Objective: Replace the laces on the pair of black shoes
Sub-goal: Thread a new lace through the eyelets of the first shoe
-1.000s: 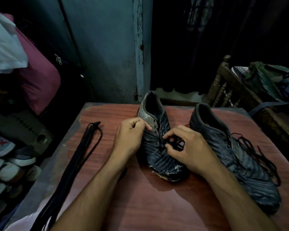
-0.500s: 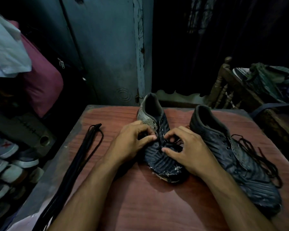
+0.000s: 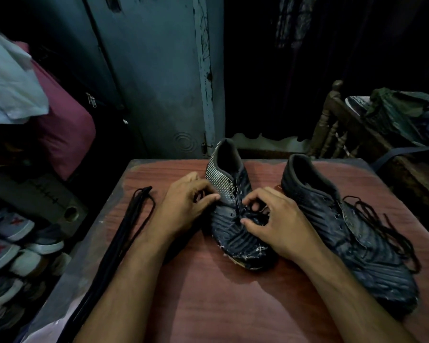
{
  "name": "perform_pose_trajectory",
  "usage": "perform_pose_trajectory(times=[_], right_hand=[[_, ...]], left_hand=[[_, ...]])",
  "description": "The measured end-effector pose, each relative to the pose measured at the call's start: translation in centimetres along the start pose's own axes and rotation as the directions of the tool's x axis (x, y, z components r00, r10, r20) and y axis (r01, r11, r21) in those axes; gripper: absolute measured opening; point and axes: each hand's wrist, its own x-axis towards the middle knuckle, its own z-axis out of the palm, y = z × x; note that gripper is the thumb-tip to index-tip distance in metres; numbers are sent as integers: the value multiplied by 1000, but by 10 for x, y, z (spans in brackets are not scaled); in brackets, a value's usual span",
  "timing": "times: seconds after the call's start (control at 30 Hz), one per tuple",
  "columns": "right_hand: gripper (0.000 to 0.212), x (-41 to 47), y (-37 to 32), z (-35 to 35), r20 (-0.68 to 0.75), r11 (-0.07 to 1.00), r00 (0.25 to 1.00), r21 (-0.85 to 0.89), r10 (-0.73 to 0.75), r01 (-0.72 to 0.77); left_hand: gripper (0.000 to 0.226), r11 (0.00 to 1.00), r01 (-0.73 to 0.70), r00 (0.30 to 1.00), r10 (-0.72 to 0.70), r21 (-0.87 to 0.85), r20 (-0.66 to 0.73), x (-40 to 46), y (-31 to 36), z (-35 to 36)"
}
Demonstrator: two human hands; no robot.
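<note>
Two black shoes stand on the reddish wooden table (image 3: 233,305), toes toward me. The middle shoe (image 3: 233,179) has a striped white side. My left hand (image 3: 183,209) grips its left flank, thumb lying on the upper. With curled fingers, my right hand (image 3: 278,224) pinches the black lace (image 3: 252,215) at the eyelets. The other shoe (image 3: 357,246) sits to the right, its loosened black lace (image 3: 384,229) spilling over its side. A bundle of long black laces (image 3: 124,233) lies along the table's left edge.
A pile of light shoes (image 3: 13,246) sits low at the left beside the table. A pink bag (image 3: 65,134) and white cloth hang above it. A blue-grey door (image 3: 159,82) stands behind the table. A wooden chair (image 3: 332,125) with clothes is at the right.
My left hand has slid from the shoe's collar down toward the eyelets. My right hand's fingers have shifted on the lace. Both shoes have stayed in place.
</note>
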Motion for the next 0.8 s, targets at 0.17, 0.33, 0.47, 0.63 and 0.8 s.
perform_pose_trajectory(times=[0.17,0.33,0.47,0.63,0.8], right_hand=[[32,-1,-3,-1,-9,1000,1000,19,11,-11],[32,0,-6,-1,10,999,1000,37,-14,14],[28,-2,-10,0,42,998,999,54,-29,27],[27,-6,-20,8,93,992,990,84,-103,95],[53,-7,-24,11,130,992,984,35,-125,121]], left_hand=[[16,998,-3,996,-4,70,93,-2,-3,-11],[6,993,-5,1000,9,118,-30,-3,0,-8],[8,1000,10,972,-13,-14,-236,0,12,2],[9,999,36,963,-43,-33,-265,2,11,8],[4,981,194,966,-191,1,-175,3,16,1]])
